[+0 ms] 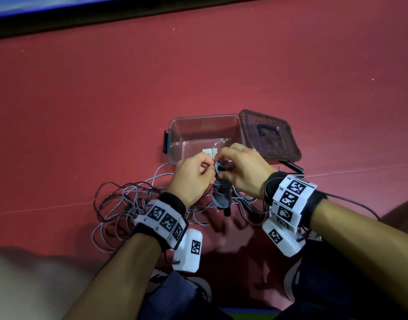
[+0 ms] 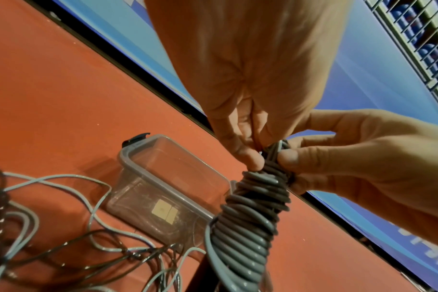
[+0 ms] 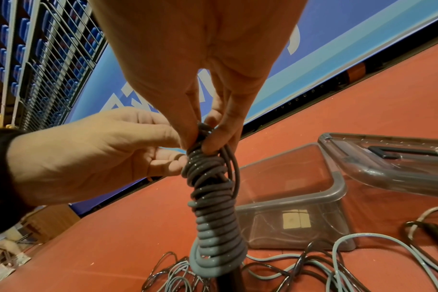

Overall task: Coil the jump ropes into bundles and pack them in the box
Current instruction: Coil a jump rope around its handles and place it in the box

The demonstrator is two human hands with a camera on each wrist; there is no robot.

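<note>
A grey jump rope bundle (image 1: 221, 192) is wound tightly round its black handles and hangs upright above the floor. My left hand (image 1: 210, 166) pinches the top of the coil from the left. My right hand (image 1: 222, 168) pinches the same top end from the right. The left wrist view shows my left hand's thumb and fingers (image 2: 253, 162) on the top turns of the bundle (image 2: 250, 217). From the right wrist, my right hand (image 3: 204, 142) grips the top of the bundle (image 3: 213, 207). The clear box (image 1: 175, 135) stands open just beyond my hands, holding no rope.
The box lid (image 1: 270, 135) lies beside the box on its right. A tangle of loose grey and dark ropes (image 1: 124, 204) sprawls on the red floor under and left of my hands. A black handle (image 1: 295, 168) lies right of the box. My shoes are below.
</note>
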